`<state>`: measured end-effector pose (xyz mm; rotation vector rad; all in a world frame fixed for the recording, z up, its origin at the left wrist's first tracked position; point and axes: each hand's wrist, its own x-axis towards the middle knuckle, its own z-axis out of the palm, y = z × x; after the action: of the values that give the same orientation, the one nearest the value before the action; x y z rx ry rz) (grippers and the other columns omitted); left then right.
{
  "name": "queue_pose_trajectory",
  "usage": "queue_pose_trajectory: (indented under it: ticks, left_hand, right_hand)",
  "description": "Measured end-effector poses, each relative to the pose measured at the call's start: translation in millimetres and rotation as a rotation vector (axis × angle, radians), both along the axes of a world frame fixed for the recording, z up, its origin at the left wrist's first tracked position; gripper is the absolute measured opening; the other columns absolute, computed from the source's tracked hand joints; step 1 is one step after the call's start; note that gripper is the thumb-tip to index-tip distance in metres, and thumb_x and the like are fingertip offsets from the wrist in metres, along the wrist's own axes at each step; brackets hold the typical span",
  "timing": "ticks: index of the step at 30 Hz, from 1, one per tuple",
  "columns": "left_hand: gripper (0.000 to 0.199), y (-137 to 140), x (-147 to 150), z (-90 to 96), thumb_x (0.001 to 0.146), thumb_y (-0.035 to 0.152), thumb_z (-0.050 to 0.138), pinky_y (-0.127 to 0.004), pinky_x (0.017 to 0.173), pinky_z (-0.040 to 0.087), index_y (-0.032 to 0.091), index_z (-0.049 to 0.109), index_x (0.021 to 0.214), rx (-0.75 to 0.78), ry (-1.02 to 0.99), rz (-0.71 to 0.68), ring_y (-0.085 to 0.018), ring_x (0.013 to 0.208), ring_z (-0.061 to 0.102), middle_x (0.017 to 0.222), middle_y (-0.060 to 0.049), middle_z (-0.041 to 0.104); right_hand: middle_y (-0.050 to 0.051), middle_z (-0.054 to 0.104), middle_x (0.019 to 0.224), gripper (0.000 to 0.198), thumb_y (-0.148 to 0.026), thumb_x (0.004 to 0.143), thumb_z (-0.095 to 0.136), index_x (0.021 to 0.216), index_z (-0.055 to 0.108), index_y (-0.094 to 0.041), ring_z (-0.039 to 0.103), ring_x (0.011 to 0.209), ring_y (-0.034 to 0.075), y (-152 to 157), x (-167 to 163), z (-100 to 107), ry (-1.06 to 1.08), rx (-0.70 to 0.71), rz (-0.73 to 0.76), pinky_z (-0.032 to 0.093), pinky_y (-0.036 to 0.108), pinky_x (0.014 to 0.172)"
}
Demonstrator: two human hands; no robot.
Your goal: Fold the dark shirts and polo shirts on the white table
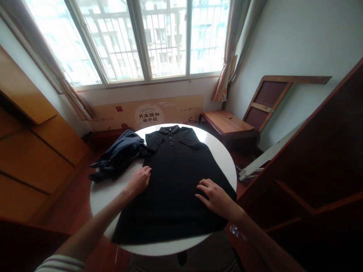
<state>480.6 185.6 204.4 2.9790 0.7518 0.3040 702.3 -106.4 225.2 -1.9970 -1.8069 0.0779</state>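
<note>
At the near left, a striped sleeve (64, 263) shows on the left arm. The black short-sleeved shirt (176, 185) lies face up in the middle of the round white worktop (222, 151), its hem near and its lower right corner at the worktop's right edge. Over the shirt's right half is the right hand (215, 197), its grip wide, thumb apart from the fingers. A little farther, the left hand (141, 179) is at the shirt's left edge, fingers bent; whether its grip pinches cloth, I cannot tell. Beyond it on the left, a heap of dark clothes (120, 151) overhangs the worktop. The shirt's collar points far. Past the worktop stand a low wooden table (227, 121) on the right and a printed panel (113, 113) below the barred window (167, 41).
</note>
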Motion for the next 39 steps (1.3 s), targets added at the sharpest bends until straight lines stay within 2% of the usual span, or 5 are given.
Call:
queue_pose_trajectory:
  ticks: [8,14,23,33,39]
  left_hand:
    - [0.049,10,114,4.5,0.096,0.017,0.035,-0.038,0.117,0.03,0.01,0.046,0.143,-0.137,0.06,-0.106,-0.023,0.142,0.036,0.152,-0.016,0.04]
    - [0.057,30,181,-1.6,0.101,0.043,0.026,-0.062,0.114,0.017,0.017,0.031,0.152,-0.174,0.149,0.044,-0.036,0.148,0.014,0.161,-0.016,0.019]
    - [0.051,44,228,-12.4,0.101,0.036,0.023,-0.055,0.114,0.023,0.017,0.039,0.146,-0.131,0.031,0.154,-0.032,0.142,0.03,0.154,-0.016,0.035]
    - [0.049,113,209,3.1,0.096,0.031,0.031,-0.06,0.109,0.027,0.009,0.053,0.135,-0.087,0.092,0.255,-0.039,0.135,0.036,0.142,-0.022,0.049]
    - [0.051,143,233,4.9,0.099,0.041,0.028,-0.066,0.112,0.016,0.024,0.046,0.144,-0.087,0.117,0.188,-0.033,0.142,0.028,0.153,-0.012,0.04]
  right_hand:
    - [0.011,0.059,0.133,0.034,-0.023,0.097,0.044,0.123,0.064,-0.015,0.053,0.124,0.02,121,66,9,-0.057,-0.09,-0.026,0.039,0.033,0.108]
    - [0.009,0.03,0.159,0.059,-0.056,0.098,0.036,0.147,0.043,-0.025,0.021,0.147,0.034,180,126,-13,-0.09,-0.219,-0.186,0.015,0.066,0.114]
    - [0.0,0.02,0.162,0.059,-0.061,0.097,0.03,0.15,0.035,-0.036,0.013,0.149,0.03,193,196,-19,-0.091,-0.305,-0.197,0.011,0.067,0.113]
    - [0.004,0.022,0.162,0.07,-0.069,0.094,0.029,0.153,0.029,-0.031,0.007,0.149,0.035,177,179,-23,-0.145,-0.325,-0.159,-0.002,0.075,0.108]
    - [0.009,0.038,0.155,0.057,-0.052,0.1,0.028,0.147,0.042,-0.022,0.023,0.146,0.029,237,183,2,-0.151,-0.226,-0.17,0.004,0.064,0.116]
